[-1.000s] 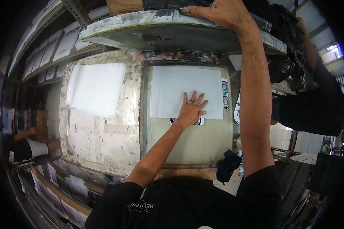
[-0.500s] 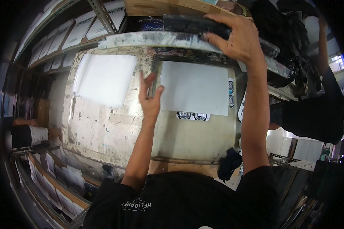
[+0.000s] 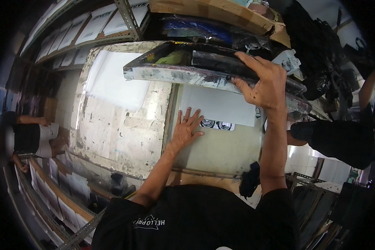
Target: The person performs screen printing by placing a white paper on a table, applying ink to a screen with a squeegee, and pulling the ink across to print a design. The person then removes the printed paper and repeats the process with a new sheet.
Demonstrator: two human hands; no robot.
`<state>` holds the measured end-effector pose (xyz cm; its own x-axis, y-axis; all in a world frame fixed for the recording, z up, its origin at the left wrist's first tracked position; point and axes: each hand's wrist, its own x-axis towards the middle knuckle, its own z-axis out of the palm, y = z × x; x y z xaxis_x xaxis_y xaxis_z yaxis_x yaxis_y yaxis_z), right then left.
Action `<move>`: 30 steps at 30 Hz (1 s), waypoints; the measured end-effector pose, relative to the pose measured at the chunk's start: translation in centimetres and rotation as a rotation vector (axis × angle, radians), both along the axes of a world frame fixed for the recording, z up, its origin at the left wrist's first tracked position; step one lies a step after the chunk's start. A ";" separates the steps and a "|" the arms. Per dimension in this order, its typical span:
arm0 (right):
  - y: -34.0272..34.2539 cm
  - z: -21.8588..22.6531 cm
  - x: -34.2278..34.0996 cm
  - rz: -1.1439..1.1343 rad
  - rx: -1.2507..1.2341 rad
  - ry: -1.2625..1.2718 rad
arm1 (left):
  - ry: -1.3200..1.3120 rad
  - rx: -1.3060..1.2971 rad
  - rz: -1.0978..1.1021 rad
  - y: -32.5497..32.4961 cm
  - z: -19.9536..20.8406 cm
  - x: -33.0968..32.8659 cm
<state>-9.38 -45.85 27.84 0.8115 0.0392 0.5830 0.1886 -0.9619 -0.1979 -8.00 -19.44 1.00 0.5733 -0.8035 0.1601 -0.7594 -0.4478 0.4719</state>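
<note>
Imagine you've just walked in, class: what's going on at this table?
A person's right hand grips the near edge of a stained frame, which hides the far edge of a pale sheet. The left hand is spread, fingers apart, at that sheet's near left corner. A printed strip with dark round designs shows along the sheet's near edge. A second sheet lies to the left on the worn table, partly hidden by the frame.

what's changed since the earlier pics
The right hand has brought the frame down, now hiding the far part of the sheet. The left hand left the sheet's middle and is spread at its near left corner. The right hand's grip and the left-side paper stayed.
</note>
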 end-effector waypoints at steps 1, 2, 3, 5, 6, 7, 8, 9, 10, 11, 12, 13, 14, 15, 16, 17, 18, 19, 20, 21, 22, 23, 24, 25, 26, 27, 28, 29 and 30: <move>-0.1 0.2 0.2 0.012 -0.014 -0.013 | 0.023 0.007 -0.001 -0.1 -0.5 -0.3; -0.3 0.4 0.4 0.025 -0.029 -0.026 | 0.011 0.005 0.000 -0.2 -1.1 -0.2; -0.4 0.5 0.5 0.026 -0.016 -0.020 | 0.000 0.007 0.003 -0.1 -1.2 -0.1; -0.5 0.6 0.6 0.030 0.008 -0.009 | 0.008 0.006 -0.001 0.0 -1.3 -0.1; -0.5 0.6 0.6 0.024 0.008 -0.004 | 0.025 0.002 -0.007 0.0 -1.3 0.0; -0.5 0.6 0.5 0.019 0.008 0.001 | 0.043 -0.002 -0.013 0.0 -1.3 0.0; -0.4 0.5 0.4 0.014 0.007 0.007 | 0.046 -0.022 -0.010 0.1 -1.3 0.1; -0.4 0.4 0.3 0.014 0.000 0.009 | 0.048 -0.043 -0.007 0.1 -1.0 0.1; -0.2 0.3 0.1 0.015 -0.007 0.011 | 0.051 -0.063 -0.004 0.1 -0.8 0.2; 0.0 0.2 -0.2 0.017 -0.015 0.013 | 0.060 -0.176 0.063 0.3 -0.6 0.4; 0.3 0.0 -0.5 0.008 -0.017 0.020 | 0.070 -0.289 0.128 0.5 0.6 0.9; 0.7 -0.3 -0.9 0.001 -0.019 0.027 | 0.080 -0.402 0.194 0.7 1.3 1.4; 1.1 -0.6 -1.3 -0.005 -0.022 0.034 | 0.242 -0.690 0.288 0.8 1.1 1.8; 1.4 -1.2 -1.8 0.005 -0.057 -0.021 | 0.406 -0.979 0.382 1.1 1.2 2.1; 1.8 -1.9 -2.4 -0.009 -0.053 0.002 | 0.424 -1.134 0.422 1.5 3.3 3.3; 2.3 -2.6 -3.1 -0.022 -0.049 0.025 | 0.481 -1.347 0.425 2.2 4.1 4.1; 2.7 -3.1 -4.0 -0.042 -0.048 0.050 | 0.571 -1.466 0.440 2.5 6.7 4.3; 3.0 -4.2 -4.6 -0.029 -0.028 0.043 | 0.603 -1.384 0.522 3.0 8.8 4.3; 3.2 -5.6 -5.1 -0.010 -0.002 0.032 | 0.626 -1.297 0.606 3.9 10.0 4.1; 3.4 -6.6 -5.3 0.007 0.021 0.023 | 0.726 -1.176 0.600 6.2 7.1 4.6; 3.7 -7.4 -5.1 0.012 0.102 0.051 | 0.770 -1.185 0.599 7.1 6.2 4.0; 3.8 -8.0 -5.3 0.001 0.183 0.079 | 0.729 -1.139 0.591 7.6 5.1 3.5; 4.0 -8.7 -5.3 -0.006 0.263 0.109 | 0.687 -1.095 0.586 8.1 4.0 2.9; 3.9 -9.3 -5.0 -0.019 0.389 0.278 | 0.673 -1.059 0.590 8.7 3.2 2.3; 3.8 -10.6 -4.8 -0.005 0.441 0.366 | 0.667 -1.002 0.628 9.5 1.3 2.0; 3.7 -12.6 -4.6 0.008 0.492 0.451 | 0.652 -0.963 0.659 9.9 -0.3 1.6; 3.4 -14.7 -4.6 0.014 0.541 0.533 | 0.640 -0.923 0.683 10.0 -1.4 1.4; 3.2 -17.0 -4.8 -0.003 0.507 0.535 | 0.460 -0.820 0.690 10.0 -1.8 1.4; 3.5 -16.6 -4.8 -0.031 0.521 0.751 | 0.279 -0.710 0.699 10.3 -2.2 1.3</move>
